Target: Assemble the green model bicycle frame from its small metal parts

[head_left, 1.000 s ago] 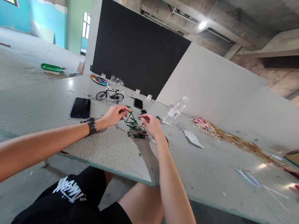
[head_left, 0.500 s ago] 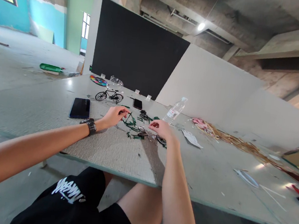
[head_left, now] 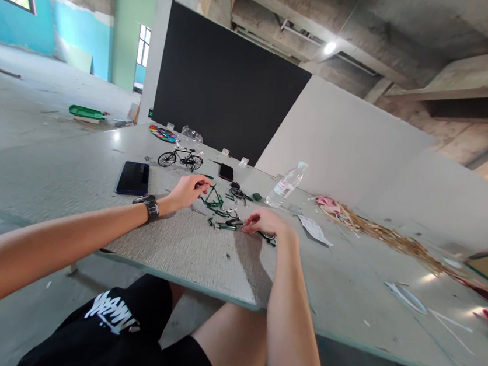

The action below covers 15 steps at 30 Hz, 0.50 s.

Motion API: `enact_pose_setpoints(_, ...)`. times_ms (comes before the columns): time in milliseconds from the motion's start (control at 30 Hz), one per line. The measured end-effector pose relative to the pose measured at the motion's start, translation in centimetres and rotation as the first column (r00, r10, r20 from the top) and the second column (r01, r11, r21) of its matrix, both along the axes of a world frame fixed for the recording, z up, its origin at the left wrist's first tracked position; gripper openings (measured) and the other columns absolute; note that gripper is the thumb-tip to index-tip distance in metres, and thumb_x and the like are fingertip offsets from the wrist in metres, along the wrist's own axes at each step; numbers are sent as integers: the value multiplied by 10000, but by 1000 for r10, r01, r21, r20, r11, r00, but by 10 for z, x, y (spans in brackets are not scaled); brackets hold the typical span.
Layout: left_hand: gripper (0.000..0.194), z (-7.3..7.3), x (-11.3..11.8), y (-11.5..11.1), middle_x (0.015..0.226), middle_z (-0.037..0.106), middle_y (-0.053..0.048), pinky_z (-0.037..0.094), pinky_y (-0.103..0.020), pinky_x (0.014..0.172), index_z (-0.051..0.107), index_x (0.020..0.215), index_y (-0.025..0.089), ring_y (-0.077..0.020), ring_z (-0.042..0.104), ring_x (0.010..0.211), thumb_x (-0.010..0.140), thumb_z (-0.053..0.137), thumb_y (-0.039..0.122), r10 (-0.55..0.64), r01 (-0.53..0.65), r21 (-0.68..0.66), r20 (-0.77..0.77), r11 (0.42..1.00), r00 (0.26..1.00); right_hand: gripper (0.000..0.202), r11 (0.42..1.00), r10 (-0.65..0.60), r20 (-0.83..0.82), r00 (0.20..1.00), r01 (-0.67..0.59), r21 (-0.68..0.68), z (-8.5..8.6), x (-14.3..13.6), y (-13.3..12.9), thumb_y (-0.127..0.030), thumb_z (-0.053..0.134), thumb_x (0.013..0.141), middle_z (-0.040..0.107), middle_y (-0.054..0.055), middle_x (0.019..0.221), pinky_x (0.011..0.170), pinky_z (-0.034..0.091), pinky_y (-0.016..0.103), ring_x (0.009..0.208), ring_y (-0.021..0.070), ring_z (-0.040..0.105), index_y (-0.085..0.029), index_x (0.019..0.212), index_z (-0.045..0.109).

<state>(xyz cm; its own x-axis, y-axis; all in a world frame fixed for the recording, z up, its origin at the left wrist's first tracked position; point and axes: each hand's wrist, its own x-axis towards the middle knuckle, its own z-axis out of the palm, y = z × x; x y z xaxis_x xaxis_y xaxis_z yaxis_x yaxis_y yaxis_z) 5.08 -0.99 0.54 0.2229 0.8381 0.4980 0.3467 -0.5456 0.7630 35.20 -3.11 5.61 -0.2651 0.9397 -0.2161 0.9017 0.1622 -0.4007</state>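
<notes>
And here we are, mid-view: the left hand (head_left: 187,190) has its fingertips pinched narrow on the left end of a green model bicycle frame (head_left: 214,204), whose thin tubes reach out to the right of those fingers, near the centre of the picture. Over to the right hand (head_left: 268,222), just right of centre and lower down: thumb and fingers bunched, pointing left, low over the loose parts, and whether anything sits between them I can't tell from here. Its fingertips are just beside a cluster of small green and black pieces (head_left: 225,226), well clear of the green frame, while a spoked wheel (head_left: 269,236) peeks out from under the palm. Just above, between the hands, lies another small black wheel (head_left: 237,192). A finished black model bicycle (head_left: 181,159) stands left of upper centre, beyond the left hand, and a clear plastic bottle (head_left: 285,186) leans right of centre.
</notes>
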Motion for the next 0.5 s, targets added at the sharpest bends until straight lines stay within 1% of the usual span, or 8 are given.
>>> enact_pose_setpoints(100, 239, 0, 0, -1, 816, 742, -44, 477, -246, 619, 727, 1043, 145, -144, 635, 617, 950, 535, 252, -9, 10, 10, -25, 1000, 1000, 235, 994, 31, -102, 994, -20, 107, 3, -7, -3, -435, 786, 733, 768, 54, 820, 682, 467, 320, 766, 224, 678, -213, 772, 720)
enact_pose_setpoints(167, 239, 1, 0, -2, 800, 738, -39, 474, -252, 632, 733, 1035, 148, -150, 636, 629, 947, 542, 262, -23, 23, 16, -44, 1000, 999, 259, 980, 52, -176, 983, -17, 197, 3, -16, -5, -469, 720, 821, 761, 61, 870, 713, 482, 331, 791, 217, 679, -215, 854, 680)
enact_pose_setpoints(233, 251, 2, 1, -4, 790, 738, -36, 469, -254, 634, 738, 1043, 152, -158, 640, 646, 952, 539, 275, -39, 40, 18, -61, 999, 997, 259, 961, 88, -254, 963, -15, 277, 1, -28, -4, -482, 663, 883, 744, 47, 859, 730, 491, 333, 779, 199, 674, -226, 921, 646)
enact_pose_setpoints(300, 268, 3, 2, -6, 784, 739, -38, 459, -253, 626, 743, 1059, 154, -162, 637, 650, 957, 532, 283, -49, 50, 16, -73, 999, 996, 263, 933, 144, -369, 918, -2, 360, -4, -43, -2, -482, 652, 901, 710, 37, 806, 718, 503, 329, 735, 187, 662, -223, 932, 616)
enact_pose_setpoints(333, 274, 3, 2, -6, 785, 741, -40, 454, -254, 624, 746, 1065, 155, -164, 635, 653, 958, 530, 286, -50, 52, 17, -78, 999, 996, 278, 924, 159, -396, 904, 4, 381, -6, -50, 0, -499, 648, 904, 698, 33, 799, 714, 506, 326, 730, 184, 659, -225, 937, 611)
enact_pose_setpoints(400, 278, 3, 2, -6, 789, 742, -44, 445, -258, 630, 751, 1061, 157, -168, 630, 661, 958, 530, 291, -47, 50, 26, -89, 998, 995, 322, 917, 191, -447, 874, 4, 400, -12, -63, 3, -545, 653, 897, 691, 30, 801, 704, 512, 318, 730, 184, 665, -228, 936, 619)
enact_pose_setpoints(433, 278, 3, 2, -6, 789, 741, -46, 441, -260, 635, 754, 1054, 157, -170, 628, 667, 957, 532, 293, -45, 48, 32, -94, 998, 995, 345, 917, 201, -506, 839, 20, 398, -14, -68, 4, -563, 673, 876, 679, 28, 774, 667, 505, 315, 698, 187, 660, -224, 926, 627)
enact_pose_setpoints(500, 275, 3, 2, -6, 779, 736, -46, 431, -263, 644, 757, 1044, 153, -172, 624, 671, 954, 538, 292, -43, 48, 42, -107, 998, 993, 384, 922, 209, -543, 813, 20, 386, -18, -73, 5, -596, 687, 851, 675, 25, 769, 610, 492, 303, 643, 179, 651, -222, 918, 636)
